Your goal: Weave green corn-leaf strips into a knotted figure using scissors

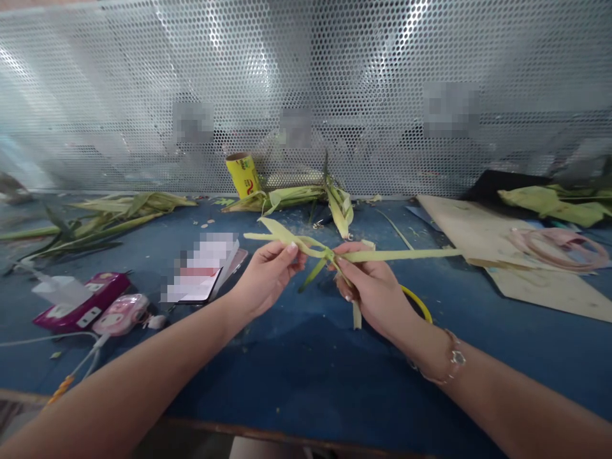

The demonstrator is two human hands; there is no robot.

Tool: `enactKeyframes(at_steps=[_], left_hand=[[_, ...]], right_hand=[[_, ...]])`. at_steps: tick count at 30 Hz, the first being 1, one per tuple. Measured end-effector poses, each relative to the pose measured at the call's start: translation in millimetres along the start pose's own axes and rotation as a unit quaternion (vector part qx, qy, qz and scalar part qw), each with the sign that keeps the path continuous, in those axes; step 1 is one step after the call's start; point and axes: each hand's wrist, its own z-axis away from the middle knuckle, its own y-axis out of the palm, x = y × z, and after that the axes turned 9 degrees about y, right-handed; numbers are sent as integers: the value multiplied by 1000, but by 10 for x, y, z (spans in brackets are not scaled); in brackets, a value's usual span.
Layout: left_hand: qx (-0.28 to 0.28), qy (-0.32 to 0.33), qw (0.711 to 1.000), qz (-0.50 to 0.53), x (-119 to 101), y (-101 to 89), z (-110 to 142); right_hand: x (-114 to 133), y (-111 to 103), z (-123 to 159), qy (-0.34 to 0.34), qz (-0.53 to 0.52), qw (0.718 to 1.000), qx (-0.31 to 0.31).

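Between my hands, above the blue table, are pale green corn husk strips [313, 247] that cross at a small knot-like centre. My left hand [270, 274] pinches one of the strips on the left, thumb on top. On the other side, my right hand [368, 277] grips the husk close to the crossing, and a long strip sticks out to the right past it. One short end hangs below the right fingers. A yellow ring-shaped thing [417, 303] shows partly behind my right wrist; the hand hides the rest of it.
Corn husks [306, 194] and a yellow can-like tube [242, 175] stand by the perforated metal screen [306, 76]. At left lie more husks [119, 213], a phone [203, 271], a purple power strip [86, 299] and a pink case [122, 313]. Cardboard [459, 229] and coiled pink band [557, 248] lie right.
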Motion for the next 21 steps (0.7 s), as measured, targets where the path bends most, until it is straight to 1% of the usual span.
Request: enactKeyframes(at_steps=[2, 5, 7, 10, 14, 16, 18, 21], left_hand=[[-7, -3, 1000, 2, 0, 6, -12], [2, -21, 1000, 4, -16, 22, -8], [18, -30, 999, 6, -28, 30, 7], [48, -36, 998, -4, -36, 33, 35], [108, -34, 992, -50, -41, 36, 77], [132, -36, 988, -74, -48, 42, 98], [144, -42, 985, -86, -58, 48, 115], [146, -39, 984, -99, -69, 54, 123]], right_hand=[[11, 10, 25, 4, 28, 1000, 7], [61, 33, 68, 11, 74, 997, 6], [105, 50, 99, 3, 99, 995, 0], [156, 68, 144, -35, 125, 992, -6], [171, 84, 184, -60, 152, 987, -9], [161, 95, 199, -73, 147, 986, 2], [152, 110, 217, -78, 121, 989, 31], [150, 131, 247, -48, 96, 991, 79]])
